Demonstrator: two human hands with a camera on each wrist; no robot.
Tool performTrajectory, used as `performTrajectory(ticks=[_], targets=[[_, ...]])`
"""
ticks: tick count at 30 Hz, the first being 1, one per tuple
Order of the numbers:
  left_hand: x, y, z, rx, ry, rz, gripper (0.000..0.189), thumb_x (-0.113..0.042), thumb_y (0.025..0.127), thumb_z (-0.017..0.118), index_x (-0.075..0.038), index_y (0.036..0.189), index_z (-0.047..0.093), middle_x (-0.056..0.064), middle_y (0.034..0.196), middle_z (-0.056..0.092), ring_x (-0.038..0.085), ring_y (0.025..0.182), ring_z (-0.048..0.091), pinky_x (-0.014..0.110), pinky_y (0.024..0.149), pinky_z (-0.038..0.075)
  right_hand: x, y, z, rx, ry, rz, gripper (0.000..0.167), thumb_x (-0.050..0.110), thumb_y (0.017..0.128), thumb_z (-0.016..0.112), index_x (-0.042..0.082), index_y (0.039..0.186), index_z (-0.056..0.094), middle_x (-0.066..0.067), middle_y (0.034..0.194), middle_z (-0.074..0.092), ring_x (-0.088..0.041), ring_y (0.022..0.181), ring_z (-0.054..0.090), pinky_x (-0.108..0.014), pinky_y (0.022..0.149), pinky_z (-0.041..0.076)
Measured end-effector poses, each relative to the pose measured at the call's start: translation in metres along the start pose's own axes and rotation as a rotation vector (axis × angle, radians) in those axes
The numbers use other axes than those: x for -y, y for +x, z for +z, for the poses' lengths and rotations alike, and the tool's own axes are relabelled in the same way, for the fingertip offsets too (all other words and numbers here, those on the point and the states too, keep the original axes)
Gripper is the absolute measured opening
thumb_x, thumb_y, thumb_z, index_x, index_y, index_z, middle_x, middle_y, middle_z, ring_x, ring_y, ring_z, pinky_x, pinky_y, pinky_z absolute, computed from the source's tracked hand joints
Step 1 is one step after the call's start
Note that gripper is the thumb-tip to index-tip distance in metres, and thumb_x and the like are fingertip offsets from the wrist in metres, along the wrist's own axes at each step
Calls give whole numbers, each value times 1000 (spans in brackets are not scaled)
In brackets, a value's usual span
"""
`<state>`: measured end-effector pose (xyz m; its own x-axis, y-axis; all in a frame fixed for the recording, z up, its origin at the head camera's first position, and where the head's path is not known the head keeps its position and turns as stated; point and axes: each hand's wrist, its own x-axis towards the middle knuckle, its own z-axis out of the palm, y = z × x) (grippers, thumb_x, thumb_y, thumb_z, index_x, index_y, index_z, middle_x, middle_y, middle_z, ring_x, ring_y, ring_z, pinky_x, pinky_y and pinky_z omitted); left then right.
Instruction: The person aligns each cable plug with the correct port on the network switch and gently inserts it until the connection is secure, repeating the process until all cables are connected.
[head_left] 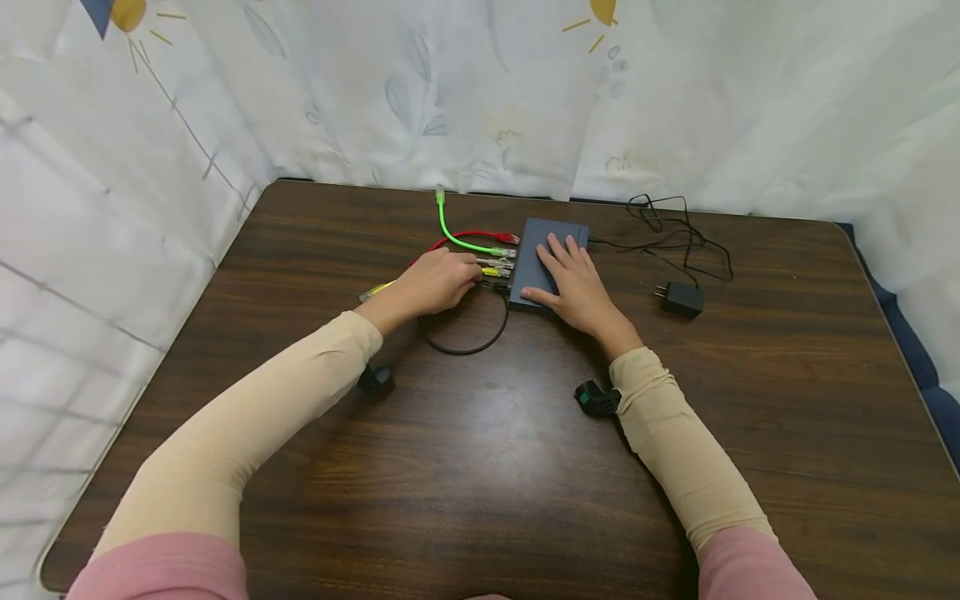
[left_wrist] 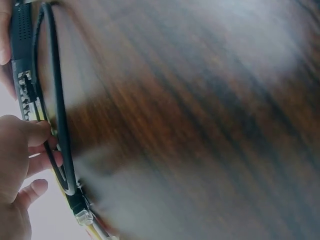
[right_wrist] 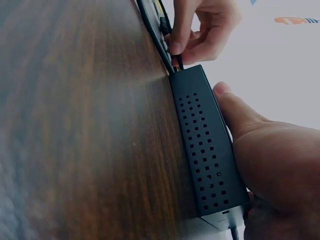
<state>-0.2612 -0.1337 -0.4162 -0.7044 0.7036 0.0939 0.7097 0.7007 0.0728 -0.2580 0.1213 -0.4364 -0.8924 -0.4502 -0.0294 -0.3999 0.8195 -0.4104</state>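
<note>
A dark grey network switch [head_left: 531, 275] lies on the table, its ports facing left. My right hand [head_left: 576, 287] rests on its top with fingers spread; in the right wrist view the thumb lies along the upper edge of its perforated side [right_wrist: 202, 145]. At the port side, my left hand [head_left: 438, 283] pinches a network cable among the bunched leads; which colour it grips I cannot tell. Close to the ports are the plugs of a red cable [head_left: 480, 234], a green cable [head_left: 450, 233], a grey one and a yellow cable [head_left: 491, 272]. A black cable [head_left: 480, 350] loops below the left hand.
A thin black power cord [head_left: 667, 246] runs from the switch's right side in loose coils to a black power adapter [head_left: 681, 298]. The green cable's other end points toward the white curtain [head_left: 480, 100] behind the brown table [head_left: 480, 483]. A yellow cable end [head_left: 375, 292] shows behind the left wrist.
</note>
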Motion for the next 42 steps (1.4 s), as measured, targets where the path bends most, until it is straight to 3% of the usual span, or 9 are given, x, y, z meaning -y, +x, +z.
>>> performTrajectory(ticks=[7, 14, 23, 35, 42], targets=[[0, 4, 1, 8, 62, 36, 9, -9, 91, 64, -8, 86, 71, 5, 86, 66, 26, 72, 62, 40, 70, 50, 0, -1, 2, -5, -11, -1, 81, 56, 93, 53, 12, 154, 24, -11, 163, 10, -34, 151, 0, -50, 122, 3], [2, 9, -1, 5, 44, 75, 13, -3, 89, 61, -7, 80, 68, 5, 79, 63, 23, 68, 63, 39, 65, 52, 2, 1, 0, -13, -31, 5, 81, 56, 92, 53, 11, 154, 25, -12, 163, 11, -35, 151, 2, -50, 123, 4], [3, 14, 1, 14, 76, 130, 16, 3, 85, 59, -5, 73, 65, 7, 73, 60, 22, 59, 57, 37, 56, 47, 3, 0, 0, -18, -31, -2, 81, 54, 93, 54, 10, 154, 24, -14, 163, 10, -37, 151, 2, -51, 122, 4], [2, 17, 0, 49, 80, 132, 16, 4, 86, 57, -4, 76, 66, 8, 76, 61, 23, 59, 56, 38, 57, 48, 3, 1, 2, -16, 3, 5, 80, 52, 93, 55, 10, 154, 24, -14, 163, 8, -38, 151, -1, -53, 122, 3], [1, 19, 1, 38, 75, 128, 18, 6, 84, 56, -5, 74, 66, 8, 76, 62, 24, 60, 56, 39, 57, 49, 2, 1, 3, -19, 11, -6, 79, 49, 93, 57, 9, 154, 25, -15, 163, 10, -38, 151, -1, -52, 122, 2]])
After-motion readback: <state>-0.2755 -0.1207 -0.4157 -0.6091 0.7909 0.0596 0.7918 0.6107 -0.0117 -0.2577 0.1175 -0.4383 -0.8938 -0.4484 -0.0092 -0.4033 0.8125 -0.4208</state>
